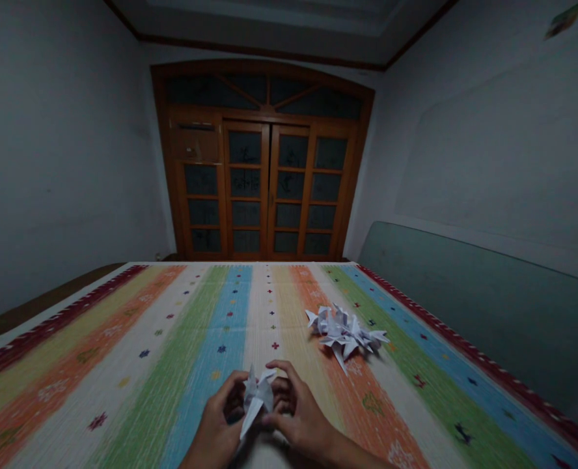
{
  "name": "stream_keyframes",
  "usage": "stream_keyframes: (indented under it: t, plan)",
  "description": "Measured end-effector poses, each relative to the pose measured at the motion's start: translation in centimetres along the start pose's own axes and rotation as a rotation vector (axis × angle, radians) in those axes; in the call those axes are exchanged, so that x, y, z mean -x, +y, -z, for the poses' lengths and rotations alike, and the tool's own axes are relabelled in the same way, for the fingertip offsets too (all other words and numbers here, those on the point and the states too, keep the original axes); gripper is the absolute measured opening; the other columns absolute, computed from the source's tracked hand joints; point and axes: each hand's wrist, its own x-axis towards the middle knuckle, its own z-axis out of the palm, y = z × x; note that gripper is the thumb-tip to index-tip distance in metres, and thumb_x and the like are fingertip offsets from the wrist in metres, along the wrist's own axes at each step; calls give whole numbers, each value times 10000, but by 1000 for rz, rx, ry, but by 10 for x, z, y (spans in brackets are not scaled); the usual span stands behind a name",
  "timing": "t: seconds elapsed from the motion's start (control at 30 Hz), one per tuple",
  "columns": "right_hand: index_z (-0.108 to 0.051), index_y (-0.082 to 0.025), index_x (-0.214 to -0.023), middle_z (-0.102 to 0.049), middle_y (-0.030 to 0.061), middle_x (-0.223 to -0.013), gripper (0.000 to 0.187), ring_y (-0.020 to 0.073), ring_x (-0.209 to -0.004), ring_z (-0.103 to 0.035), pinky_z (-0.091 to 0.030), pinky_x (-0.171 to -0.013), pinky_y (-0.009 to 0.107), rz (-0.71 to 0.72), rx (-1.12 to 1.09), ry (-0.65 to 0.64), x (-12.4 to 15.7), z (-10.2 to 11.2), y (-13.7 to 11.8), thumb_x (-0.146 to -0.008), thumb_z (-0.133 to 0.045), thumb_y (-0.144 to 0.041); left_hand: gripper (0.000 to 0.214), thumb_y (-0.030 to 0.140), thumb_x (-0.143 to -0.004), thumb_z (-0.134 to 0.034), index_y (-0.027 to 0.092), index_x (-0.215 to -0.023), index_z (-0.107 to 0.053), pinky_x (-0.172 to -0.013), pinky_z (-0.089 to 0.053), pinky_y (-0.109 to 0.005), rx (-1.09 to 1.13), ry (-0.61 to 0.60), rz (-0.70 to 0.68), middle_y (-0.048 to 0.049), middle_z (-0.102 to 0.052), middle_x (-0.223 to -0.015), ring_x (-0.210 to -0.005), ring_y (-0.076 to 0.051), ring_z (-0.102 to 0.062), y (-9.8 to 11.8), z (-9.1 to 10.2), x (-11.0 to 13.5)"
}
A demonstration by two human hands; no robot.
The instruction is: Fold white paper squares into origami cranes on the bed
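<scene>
Folded paper piece, white and sharply pointed, is sitting between the left hand and the right hand at the near middle of the scene. Around everything, pale walls are rising, the left wall and the right wall both lying in dim light. At the far side, a broad wooden door is filling most of the space between them, its dark panes standing in rows under a shallow arch. A desk is stretching from the near edge toward that door, and a striped cloth is covering it, its red, yellow, orange, white, green and blue bands running from near to far. Along the right side, a pale green panel is standing beside the desk. Right of the middle and farther off than the hands, a heap of folded white paper is resting on the cloth, its points sticking out in several directions. Both hands are grasping the folded paper piece, the left pinching its left side and the right curling its fingers around its right side. One long narrow point is slanting down toward the near edge.
</scene>
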Motion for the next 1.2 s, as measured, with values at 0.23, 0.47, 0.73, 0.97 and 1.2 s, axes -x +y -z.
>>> stream_keyframes:
  t: [0.23,0.47,0.73,0.97,1.2]
  plan:
    - [-495,-244,-1257,-616,-61,-766,569,118,-625,-580,-417,-564,201,28,43,44,-1,4,6,-758,-768,-247,470,520,-811,-772,215,-1154,-669,-898,-528,-363,-17,-106,-81,-107,-706,-1106,-1038,-302,-656,-8,16,-1]
    - [-430,-245,-1324,-596,-69,-771,639,102,-597,-539,-381,-579,209,36,46,-14,0,6,13,-765,-740,-247,337,432,-859,-716,230,-1124,-663,-795,-532,-313,-107,-31,-177,-65,-658,-1032,-921,-247,-638,-8,30,-10]
    - [-442,-244,-1322,-571,-61,-777,643,108,-593,-503,-376,-555,216,45,68,-10,-2,7,20,-771,-767,-304,134,258,-823,-655,199,-702,-649,-597,-503,-240,-391,50,-286,-2,-645,-678,-645,-176,-623,-2,30,-13]
    - [-447,-255,-1324,-559,-50,-796,611,130,-639,-540,-424,-595,242,60,74,9,-2,8,20,-809,-765,-336,184,231,-892,-635,202,-711,-643,-627,-546,-244,-503,-17,-482,-28,-711,-736,-666,-176,-692,-7,28,-6]
    - [-449,-252,-1327,-571,-50,-788,601,120,-618,-530,-406,-572,218,82,77,26,-2,7,18,-822,-764,-335,158,237,-947,-602,210,-801,-657,-677,-579,-234,-531,-38,-495,-24,-739,-808,-744,-178,-735,-11,30,-6]
